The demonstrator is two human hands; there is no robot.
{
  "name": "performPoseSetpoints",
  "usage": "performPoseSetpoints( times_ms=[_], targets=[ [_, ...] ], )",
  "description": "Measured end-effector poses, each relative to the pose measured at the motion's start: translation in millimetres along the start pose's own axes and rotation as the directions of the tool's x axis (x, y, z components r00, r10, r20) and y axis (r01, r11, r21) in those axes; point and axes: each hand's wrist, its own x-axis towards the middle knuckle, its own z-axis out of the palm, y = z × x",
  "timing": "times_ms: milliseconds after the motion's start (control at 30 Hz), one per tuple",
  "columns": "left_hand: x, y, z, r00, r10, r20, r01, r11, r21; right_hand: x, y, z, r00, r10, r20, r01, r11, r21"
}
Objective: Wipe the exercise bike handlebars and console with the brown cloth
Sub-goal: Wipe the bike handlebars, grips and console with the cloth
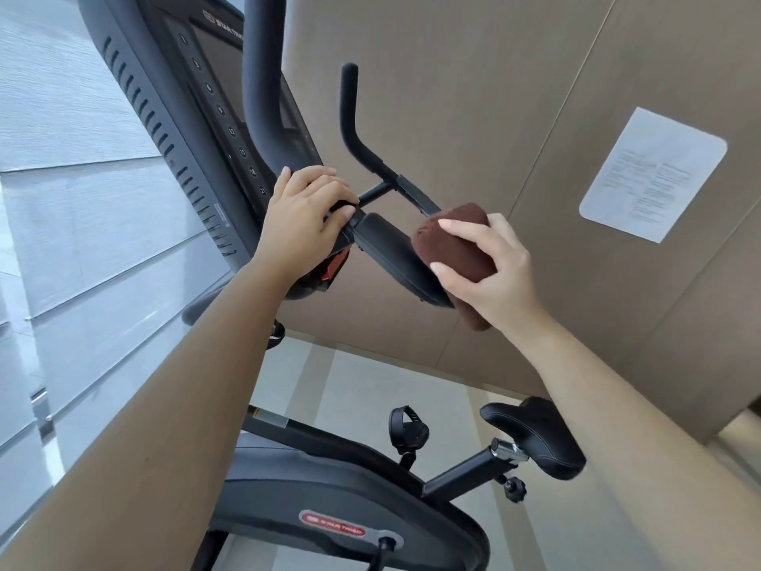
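**Step in hand.** Wiping of the handlebar assembly, at the padded elbow rest (391, 253). The brown cloth (453, 241), bunched into a thick wad, lies against the outer end of that pad.

**Hands.**
- Right hand (490, 269): grasping the cloth, fingers curled over its top and thumb under it.
- Left hand (306, 216): clenched round the bar junction just beside the pad's inner end, apparently steadying the frame.

**Next move, as judged.**
- Draw the wad along the pad toward the left hand.
- Then go up the handlebars (350, 117) — curved tubes that call for the cloth to wrap round, not just skim one face.
- The console (230, 96) looks not yet reached. Its flat screen and column of buttons want light pressure.

**Surface.** Matte black tubing and stitched black padding, which should take a cloth easily. Whether the cloth is damp cannot be told.

**Room.**
- Bike body (329, 500) with a red badge, a strapped pedal (407, 430) and a black saddle (539, 438) on its post.
- Tan panelled wall (494, 76) bearing a printed notice (654, 175), text too small to read.
- Pale tiled floor (370, 385).
- Grey-white ribbed panels (61, 158) beyond the console — blind or cladding, unclear.
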Motion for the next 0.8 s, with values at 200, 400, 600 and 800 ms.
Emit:
performPoseSetpoints(
  times_ms=[200,400,600,800],
  targets=[
    [0.4,9.6,-3.2,1.000,0.009,0.023,-0.008,1.000,-0.030,-5.4,-17.6,17.0,0.952,-0.253,0.170,0.293,0.914,-0.280],
    [7.7,17.0,1.3,0.997,-0.014,0.071,0.014,1.000,-0.001,-29.2,19.7,2.1,0.995,-0.082,0.057,0.084,0.995,-0.046],
    [1.4,27.6,3.3,0.987,-0.107,0.121,0.106,0.994,0.019,-82.9,22.7,18.7,0.791,0.581,-0.192,-0.416,0.741,0.527],
    [-14.6,55.9,16.2,0.984,0.089,0.153,-0.089,0.996,-0.008,-107.2,0.5,46.7,0.437,0.899,0.001,-0.527,0.255,0.810]
  ],
)
